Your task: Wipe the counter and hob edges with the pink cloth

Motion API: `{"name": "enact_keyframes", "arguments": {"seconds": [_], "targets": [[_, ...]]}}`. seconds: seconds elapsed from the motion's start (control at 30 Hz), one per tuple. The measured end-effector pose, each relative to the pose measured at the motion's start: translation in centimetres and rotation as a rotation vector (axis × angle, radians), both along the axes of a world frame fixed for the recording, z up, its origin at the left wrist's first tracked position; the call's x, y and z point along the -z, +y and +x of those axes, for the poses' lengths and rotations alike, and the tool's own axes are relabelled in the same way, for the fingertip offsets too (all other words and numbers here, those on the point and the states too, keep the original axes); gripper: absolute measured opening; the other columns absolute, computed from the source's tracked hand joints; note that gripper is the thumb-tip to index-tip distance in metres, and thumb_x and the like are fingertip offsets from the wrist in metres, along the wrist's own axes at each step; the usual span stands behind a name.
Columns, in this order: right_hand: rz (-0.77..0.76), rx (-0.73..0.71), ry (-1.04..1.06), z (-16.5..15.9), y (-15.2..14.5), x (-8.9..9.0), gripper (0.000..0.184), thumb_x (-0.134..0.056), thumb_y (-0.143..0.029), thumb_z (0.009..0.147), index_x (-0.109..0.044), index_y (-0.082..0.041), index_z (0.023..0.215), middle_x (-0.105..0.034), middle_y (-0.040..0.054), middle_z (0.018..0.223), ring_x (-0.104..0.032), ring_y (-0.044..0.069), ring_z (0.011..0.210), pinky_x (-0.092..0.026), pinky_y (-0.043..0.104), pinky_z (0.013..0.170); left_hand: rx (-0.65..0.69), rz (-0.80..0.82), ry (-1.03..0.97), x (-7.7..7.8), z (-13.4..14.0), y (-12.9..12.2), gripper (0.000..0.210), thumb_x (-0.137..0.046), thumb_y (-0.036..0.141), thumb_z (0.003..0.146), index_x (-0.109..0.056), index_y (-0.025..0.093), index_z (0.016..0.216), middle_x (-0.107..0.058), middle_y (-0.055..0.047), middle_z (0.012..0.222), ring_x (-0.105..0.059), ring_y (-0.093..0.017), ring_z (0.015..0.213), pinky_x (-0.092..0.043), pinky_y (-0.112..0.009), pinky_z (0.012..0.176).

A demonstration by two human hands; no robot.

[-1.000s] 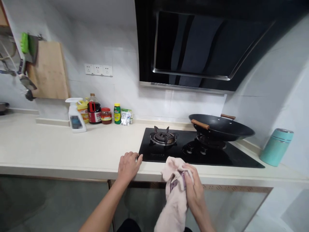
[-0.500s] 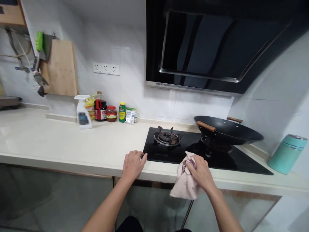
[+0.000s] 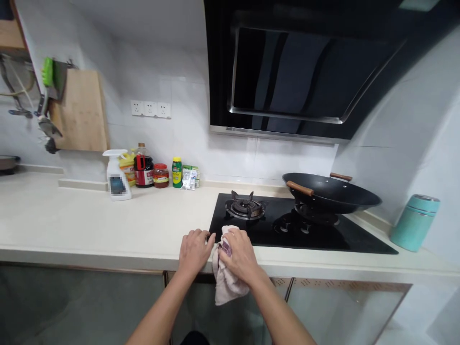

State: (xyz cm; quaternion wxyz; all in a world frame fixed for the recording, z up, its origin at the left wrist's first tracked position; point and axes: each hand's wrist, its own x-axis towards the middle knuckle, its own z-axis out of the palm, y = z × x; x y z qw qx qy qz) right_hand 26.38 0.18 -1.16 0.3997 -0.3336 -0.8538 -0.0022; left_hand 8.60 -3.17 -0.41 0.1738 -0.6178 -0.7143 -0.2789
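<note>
My right hand [image 3: 238, 253] grips a pale pink cloth [image 3: 230, 286] and presses it on the front left corner of the black glass gas stove [image 3: 262, 231]. Part of the cloth hangs over the counter's front edge. Just to the left, my left hand [image 3: 195, 249] lies palm down on the white counter [image 3: 151, 225], thumb apart from the fingers and close to the stove's corner. It holds nothing that I can see. Behind the hands is the left burner [image 3: 246, 208]; a black wok [image 3: 334, 192] with wooden handles sits over the right one.
A turquoise flask [image 3: 415, 223] stands right of the stove. Along the wall at left are a white spray bottle [image 3: 118, 176], a dark sauce bottle [image 3: 143, 167], a red-lidded jar [image 3: 160, 176] and a green bottle [image 3: 177, 172]. A black range hood [image 3: 280, 72] hangs above.
My right hand has slid the cloth left along the stove's front edge, from near its middle to the left corner beside my left hand. My left hand stays at that corner.
</note>
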Motion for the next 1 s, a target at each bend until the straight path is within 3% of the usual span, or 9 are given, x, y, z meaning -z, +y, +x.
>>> {"name": "enact_keyframes", "arguments": {"seconds": [0.1,0.3,0.43,0.57,0.67,0.87,0.93,1.0], "targets": [[-0.009,-0.026,-0.014,1.2,0.5,-0.1,0.016,-0.061,-0.025,0.09,-0.062,-0.023,0.106,-0.063,0.0073,0.115,-0.051,0.025,0.105,-0.042,0.04,0.097,0.005,0.0,-0.006,0.1,-0.1,0.0,0.038,-0.044,0.045,0.103,-0.075,0.023,0.098,-0.076,-0.008,0.103,-0.065,-0.027,0.104,-0.042,-0.041,0.09],[-0.088,0.089,-0.028,6.7,-0.3,-0.5,0.009,-0.051,-0.025,0.094,-0.06,-0.024,0.096,-0.061,0.0048,0.1,-0.051,0.023,0.093,-0.041,0.037,0.087,0.01,0.011,-0.041,0.3,-0.1,0.0,0.037,-0.045,0.044,0.103,-0.075,0.023,0.097,-0.076,-0.008,0.102,-0.064,-0.027,0.104,-0.041,-0.042,0.09],[-0.305,0.009,0.058,9.5,-1.5,-1.1,0.015,-0.048,-0.033,0.097,-0.061,-0.025,0.098,-0.062,0.0013,0.097,-0.056,0.021,0.091,-0.042,0.035,0.084,0.015,0.024,-0.055,0.2,0.1,-0.1,0.037,-0.045,0.045,0.103,-0.075,0.023,0.098,-0.076,-0.008,0.102,-0.064,-0.027,0.103,-0.041,-0.042,0.091],[-0.515,-0.054,0.269,10.6,-0.9,-1.9,0.022,-0.05,-0.044,0.097,-0.062,-0.026,0.1,-0.065,-0.0019,0.091,-0.06,0.018,0.083,-0.045,0.031,0.077,0.011,0.026,-0.053,0.2,0.2,-0.1,0.037,-0.046,0.044,0.103,-0.075,0.023,0.097,-0.076,-0.008,0.101,-0.064,-0.027,0.103,-0.04,-0.04,0.09],[-0.395,-0.031,0.35,10.4,0.7,-3.5,0.022,-0.053,-0.044,0.096,-0.063,-0.025,0.102,-0.067,0.0,0.096,-0.061,0.019,0.086,-0.047,0.032,0.079,0.005,0.021,-0.044,0.2,0.1,-0.1,0.037,-0.046,0.044,0.103,-0.075,0.023,0.097,-0.076,-0.008,0.101,-0.065,-0.027,0.104,-0.04,-0.04,0.089],[0.171,-0.002,0.164,9.2,4.0,-9.1,0.024,-0.051,-0.024,0.096,-0.064,-0.025,0.116,-0.066,0.0092,0.124,-0.057,0.026,0.114,-0.045,0.043,0.102,-0.001,0.006,-0.037,0.3,0.0,0.1,0.038,-0.044,0.044,0.103,-0.075,0.023,0.098,-0.076,-0.009,0.102,-0.064,-0.027,0.104,-0.041,-0.041,0.09],[0.252,0.05,0.099,8.1,4.1,-9.3,0.027,-0.052,-0.019,0.094,-0.065,-0.023,0.117,-0.064,0.012,0.132,-0.053,0.029,0.122,-0.044,0.046,0.105,0.001,0.003,-0.044,0.2,0.1,0.0,0.039,-0.044,0.045,0.103,-0.075,0.023,0.098,-0.076,-0.009,0.103,-0.064,-0.027,0.104,-0.041,-0.041,0.09],[0.242,0.006,-0.038,6.6,3.6,-8.0,0.027,-0.056,-0.014,0.09,-0.067,-0.022,0.113,-0.066,0.0121,0.132,-0.054,0.029,0.124,-0.045,0.046,0.106,0.004,-0.001,-0.054,0.2,0.1,0.0,0.039,-0.043,0.045,0.103,-0.075,0.023,0.099,-0.076,-0.009,0.104,-0.063,-0.027,0.105,-0.041,-0.042,0.091]]}}
